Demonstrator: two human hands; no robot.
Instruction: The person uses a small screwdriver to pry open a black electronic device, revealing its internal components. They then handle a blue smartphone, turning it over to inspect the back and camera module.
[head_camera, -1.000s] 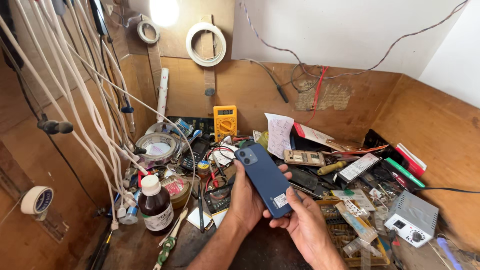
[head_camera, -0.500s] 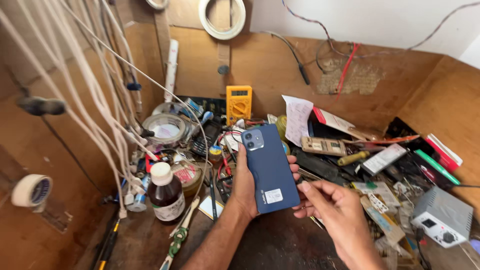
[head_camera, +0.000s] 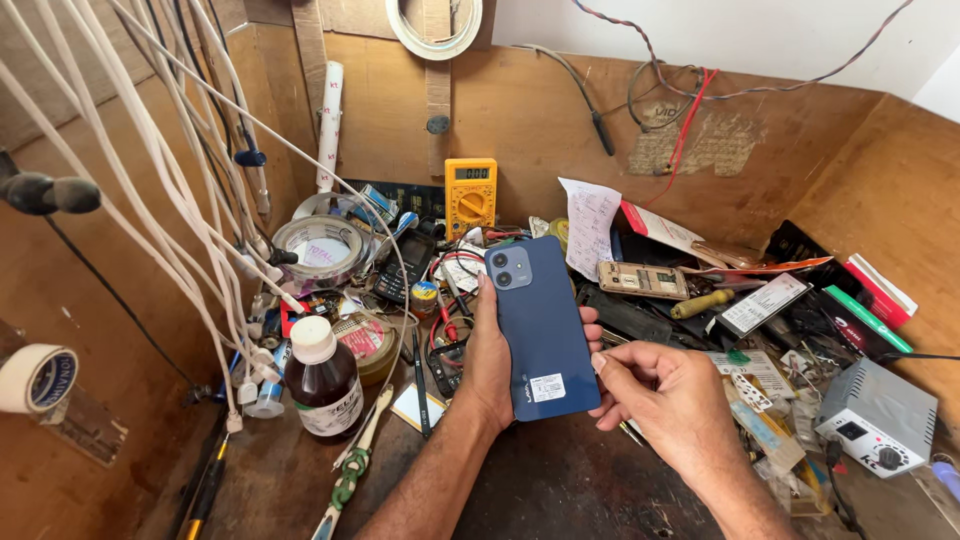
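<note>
My left hand (head_camera: 487, 365) grips a dark blue smartphone (head_camera: 538, 325), held back side up with its twin camera at the top and a small white sticker near the bottom. Its fingers wrap around the phone's right edge. My right hand (head_camera: 668, 400) hovers just right of the phone's lower edge, fingers curled with the tips pinched close together, touching or nearly touching the phone's side. Both hands are above a dark, cluttered workbench (head_camera: 560, 490).
A brown bottle with white cap (head_camera: 322, 381) stands left of my forearm. A yellow multimeter (head_camera: 471, 192) leans at the back, tape rolls (head_camera: 320, 250) beside it. White cables (head_camera: 150, 180) hang at left. A grey power unit (head_camera: 878, 415) sits at right among tools and parts.
The phone and both hands have stayed together while the view dipped and shifted. My right hand has come a little closer to the phone's lower right edge.
</note>
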